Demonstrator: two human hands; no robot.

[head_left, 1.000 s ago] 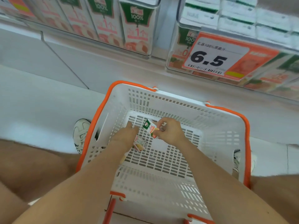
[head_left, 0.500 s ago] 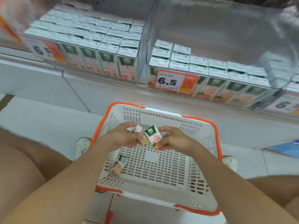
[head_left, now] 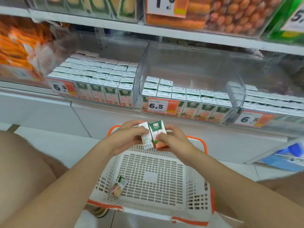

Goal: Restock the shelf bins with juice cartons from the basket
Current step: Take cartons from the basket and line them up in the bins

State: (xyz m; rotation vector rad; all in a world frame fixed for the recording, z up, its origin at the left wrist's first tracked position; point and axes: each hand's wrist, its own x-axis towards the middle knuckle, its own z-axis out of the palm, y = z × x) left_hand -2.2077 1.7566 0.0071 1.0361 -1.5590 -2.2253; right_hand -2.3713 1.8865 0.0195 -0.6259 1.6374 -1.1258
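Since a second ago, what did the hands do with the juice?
The left hand grasped a white-sided juice carton from the basket; both hands lifted their cartons up. The right hand kept its green-fronted carton; a third carton stays in the basket.

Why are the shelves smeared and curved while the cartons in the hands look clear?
Head view: motion blur smears the orange packs at left and the top shelf; head view: the wide-angle lens bows the shelf lines; head view: pale glare hazes the clear bin; the cartons, near centre, are fairly sharp.
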